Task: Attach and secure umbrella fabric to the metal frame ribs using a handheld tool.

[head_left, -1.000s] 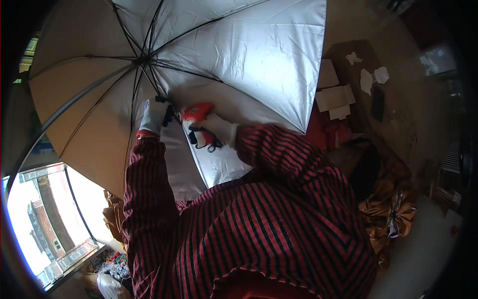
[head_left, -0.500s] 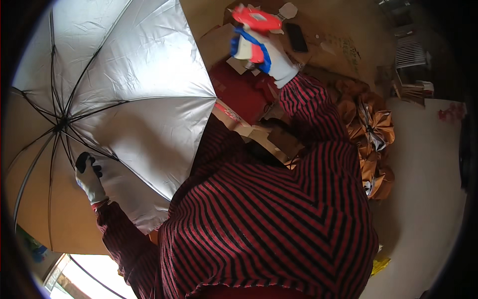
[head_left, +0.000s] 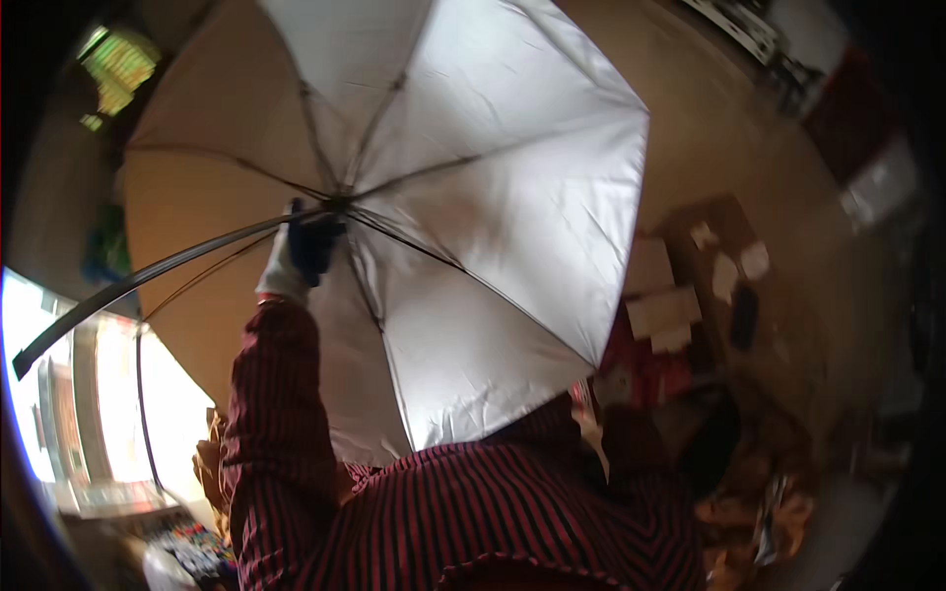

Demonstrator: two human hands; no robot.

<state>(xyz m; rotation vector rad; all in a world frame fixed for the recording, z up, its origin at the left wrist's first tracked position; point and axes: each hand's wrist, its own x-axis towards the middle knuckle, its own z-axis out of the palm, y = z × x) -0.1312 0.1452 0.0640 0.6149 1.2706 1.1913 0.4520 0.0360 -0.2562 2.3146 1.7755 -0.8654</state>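
An opened umbrella (head_left: 522,227), silver on the inside, spreads across the upper middle with its ribs showing. My left hand (head_left: 301,254), in a white glove with dark fingers, is closed around the umbrella's shaft right beside the hub. From there the dark shaft (head_left: 148,271) runs down to the lower left, and its end is beyond the canopy's edge. My right hand does not show; the dim right sleeve (head_left: 636,443) is partly visible at the canopy's lower right edge.
Right of the canopy lie a cardboard box (head_left: 709,212), pale card pieces (head_left: 662,313) and a dark phone (head_left: 744,315). Crumpled orange-brown bundles (head_left: 778,522) sit at the lower right. A bright window (head_left: 113,394) is at the left, with a patterned heap (head_left: 197,552) below it.
The umbrella has shifted right in view and its shaft now shows at the left. My left hand has moved up to the hub. My right hand, earlier raised with something red, has left view.
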